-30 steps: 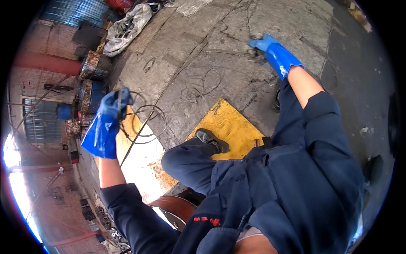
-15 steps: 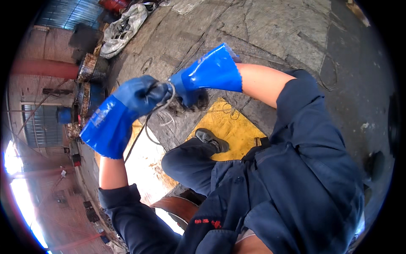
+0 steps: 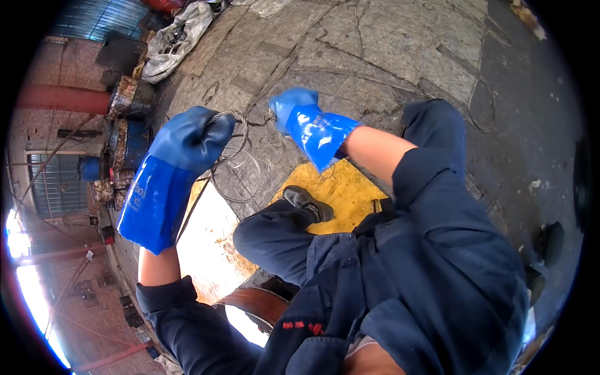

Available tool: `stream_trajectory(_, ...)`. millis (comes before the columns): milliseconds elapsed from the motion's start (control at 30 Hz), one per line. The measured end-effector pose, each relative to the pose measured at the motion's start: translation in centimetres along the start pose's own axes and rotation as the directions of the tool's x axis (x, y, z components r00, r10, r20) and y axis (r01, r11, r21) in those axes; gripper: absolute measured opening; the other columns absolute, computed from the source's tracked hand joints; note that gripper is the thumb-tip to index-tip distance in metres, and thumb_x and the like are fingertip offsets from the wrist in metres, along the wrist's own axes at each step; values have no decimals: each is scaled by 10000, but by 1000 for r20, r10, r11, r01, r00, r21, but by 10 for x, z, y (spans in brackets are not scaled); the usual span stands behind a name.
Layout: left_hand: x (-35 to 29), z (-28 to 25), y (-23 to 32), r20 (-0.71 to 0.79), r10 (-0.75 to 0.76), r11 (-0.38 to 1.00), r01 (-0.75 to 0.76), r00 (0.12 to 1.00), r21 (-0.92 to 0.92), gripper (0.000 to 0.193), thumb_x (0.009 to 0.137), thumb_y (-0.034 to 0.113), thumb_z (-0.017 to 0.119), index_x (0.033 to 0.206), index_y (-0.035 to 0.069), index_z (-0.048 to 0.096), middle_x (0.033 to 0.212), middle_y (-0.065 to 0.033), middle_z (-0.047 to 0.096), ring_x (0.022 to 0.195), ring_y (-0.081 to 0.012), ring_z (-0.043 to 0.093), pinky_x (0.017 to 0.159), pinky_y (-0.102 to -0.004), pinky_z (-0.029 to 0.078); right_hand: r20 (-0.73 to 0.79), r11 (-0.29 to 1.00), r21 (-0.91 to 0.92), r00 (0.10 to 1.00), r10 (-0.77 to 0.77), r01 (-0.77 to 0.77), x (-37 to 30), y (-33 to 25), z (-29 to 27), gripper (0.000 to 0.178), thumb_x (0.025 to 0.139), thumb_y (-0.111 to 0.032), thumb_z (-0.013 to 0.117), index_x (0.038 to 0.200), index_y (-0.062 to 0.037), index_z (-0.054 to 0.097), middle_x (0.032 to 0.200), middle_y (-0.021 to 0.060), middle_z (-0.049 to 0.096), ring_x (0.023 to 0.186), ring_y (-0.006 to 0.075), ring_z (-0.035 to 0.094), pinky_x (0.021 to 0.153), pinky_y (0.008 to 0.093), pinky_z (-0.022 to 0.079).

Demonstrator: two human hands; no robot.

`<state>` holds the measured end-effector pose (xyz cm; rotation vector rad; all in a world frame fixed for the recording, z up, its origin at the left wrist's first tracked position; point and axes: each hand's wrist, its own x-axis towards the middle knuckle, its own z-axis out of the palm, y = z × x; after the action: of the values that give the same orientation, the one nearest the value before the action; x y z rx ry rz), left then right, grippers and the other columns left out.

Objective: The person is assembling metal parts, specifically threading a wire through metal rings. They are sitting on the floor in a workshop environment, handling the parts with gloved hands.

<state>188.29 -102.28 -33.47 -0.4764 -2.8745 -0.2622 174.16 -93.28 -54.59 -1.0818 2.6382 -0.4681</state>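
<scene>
Here, patched floor (image 3: 400, 47), brick wall (image 3: 67, 67), wire (image 3: 244, 127) in left grip (image 3: 192, 139).

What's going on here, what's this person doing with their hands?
A person in dark work clothes and long blue gloves is handling loops of thin wire or cord. The left hand is closed on them. The right hand is raised just beside the loops, apart from the left; whether it grips a strand is hard to tell. Below, one shoe rests on a yellow floor panel. Stained drums stand off to the left.
</scene>
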Motion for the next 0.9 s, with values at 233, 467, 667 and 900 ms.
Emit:
stream_trajectory(233, -36, -28, -34, -38, -28, 984, 21, 999, -177, 136, 940, 118, 626, 944, -9, 675, 793, -61, 644, 694, -150, 599, 624, -276, 472, -298, 985, 111, 942, 157, -130, 41, 73, 65, 196, 760, -184, 685, 943, -160, 751, 960, 95, 733, 891, 325, 705, 694, 464, 557)
stream_trajectory(467, -100, -55, -3, -86, -255, 967, 253, 963, -42, 146, 972, 116, 604, 933, -8, 669, 803, -78, 664, 733, -148, 629, 671, -284, 506, -415, 999, -22, 909, 30, -43, 41, 68, -16, 197, 763, -196, 704, 947, -140, 747, 988, 121, 734, 904, 340, 712, 685, 449, 562)
stream_trajectory(667, -112, -72, -10, -89, -238, 966, 226, 967, -125, 151, 950, 131, 635, 938, -16, 671, 813, -97, 668, 720, -174, 637, 665, -296, 504, -423, 998, 20, 904, 59, -56, 42, 54, -50, 253, 769, -251, 694, 1005, -162, 717, 981, 112, 721, 947, 329, 693, 753, 469, 563)
stream_trajectory(900, -149, -120, 14, -154, -160, 954, 193, 975, 228, 113, 963, 69, 591, 897, 6, 658, 756, -57, 651, 674, -142, 608, 636, -277, 488, -340, 990, -51, 930, -141, 131, 29, 0, -72, 213, 783, -252, 690, 981, -173, 696, 985, 116, 710, 945, 332, 683, 772, 452, 563)
